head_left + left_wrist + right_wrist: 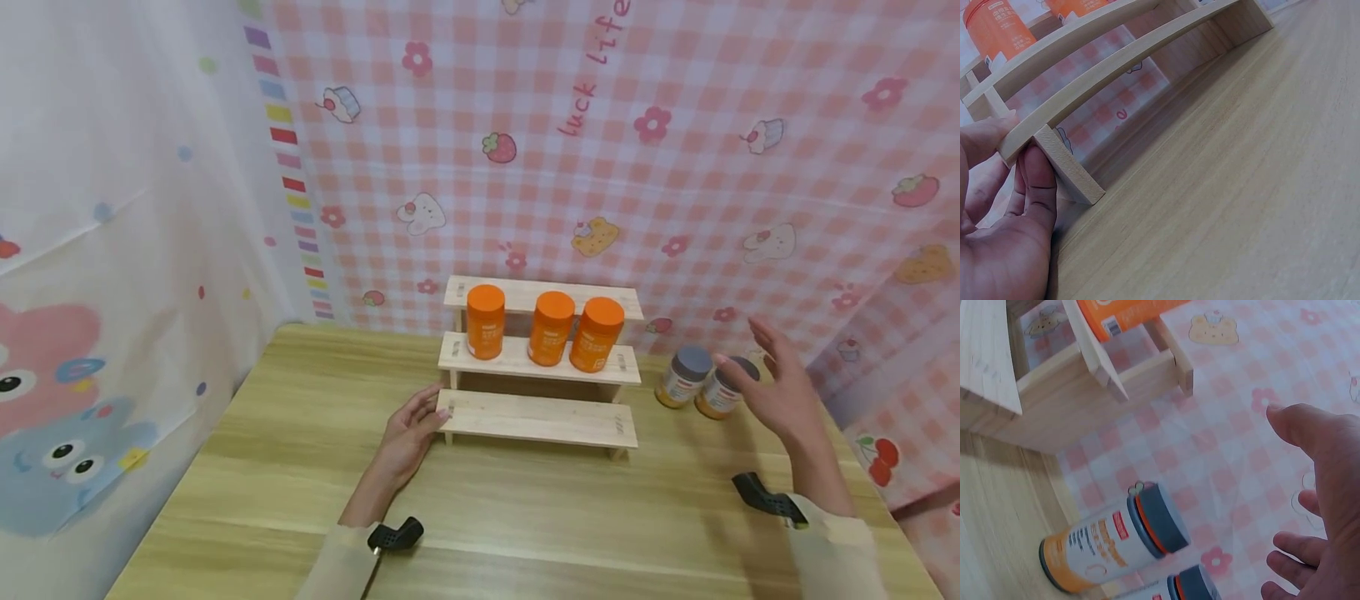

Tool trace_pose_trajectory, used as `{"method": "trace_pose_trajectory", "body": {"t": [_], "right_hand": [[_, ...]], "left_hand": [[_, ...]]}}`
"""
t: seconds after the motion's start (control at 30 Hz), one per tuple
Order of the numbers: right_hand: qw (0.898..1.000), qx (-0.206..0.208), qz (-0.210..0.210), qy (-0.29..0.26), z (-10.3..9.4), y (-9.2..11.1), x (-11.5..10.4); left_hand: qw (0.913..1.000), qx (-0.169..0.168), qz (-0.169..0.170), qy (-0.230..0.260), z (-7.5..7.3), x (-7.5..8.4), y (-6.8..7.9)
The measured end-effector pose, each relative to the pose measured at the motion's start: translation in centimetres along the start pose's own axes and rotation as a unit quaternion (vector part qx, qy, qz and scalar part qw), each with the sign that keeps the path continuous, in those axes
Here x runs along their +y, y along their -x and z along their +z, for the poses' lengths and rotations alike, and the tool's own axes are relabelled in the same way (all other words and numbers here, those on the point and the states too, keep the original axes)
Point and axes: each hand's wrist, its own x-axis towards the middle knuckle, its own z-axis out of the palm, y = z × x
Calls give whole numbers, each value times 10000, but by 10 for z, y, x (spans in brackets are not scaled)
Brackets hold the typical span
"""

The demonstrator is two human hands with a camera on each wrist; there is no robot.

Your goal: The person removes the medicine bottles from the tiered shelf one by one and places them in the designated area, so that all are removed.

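A three-tier wooden shelf stands on the table. My left hand pinches the left end of its lowest board, thumb on top and fingers underneath, as the left wrist view shows beside the board's leg. Three orange bottles stand on the middle tier, one at the left and two close together at the right. To the right of the shelf are two grey-lidded bottles with white and yellow bodies, side by side. My right hand is raised by them, fingers apart and holding nothing; it overlaps the right-hand bottle's lid in the head view.
A pink checked cloth hangs behind the table, close to the shelf's back. To the left hangs a white printed curtain. The wood-grain table extends in front of the shelf and to both sides.
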Motion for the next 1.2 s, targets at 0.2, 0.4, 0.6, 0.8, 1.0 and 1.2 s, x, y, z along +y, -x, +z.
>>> {"method": "trace_pose_trajectory", "body": {"t": [0.2,0.4,0.6,0.8,1.0,1.2], "right_hand": [[9996,79,-265,-74,5,2,-7],[9982,110,-559,-203,14,6,-16],[9970,21,-660,-397,26,7,-27],[9951,-88,-806,-574,37,5,-37],[9922,-179,-983,-745,50,5,-48],[9869,-344,-1211,-1007,62,4,-54]], "left_hand": [[10000,10,80,-4,3,-3,-1],[10000,-23,15,78,5,-3,0],[10000,-37,-4,45,3,-2,-1],[10000,18,17,22,4,-2,-3],[10000,15,-11,79,3,-2,-4],[10000,-13,-43,0,2,0,-2]]}}
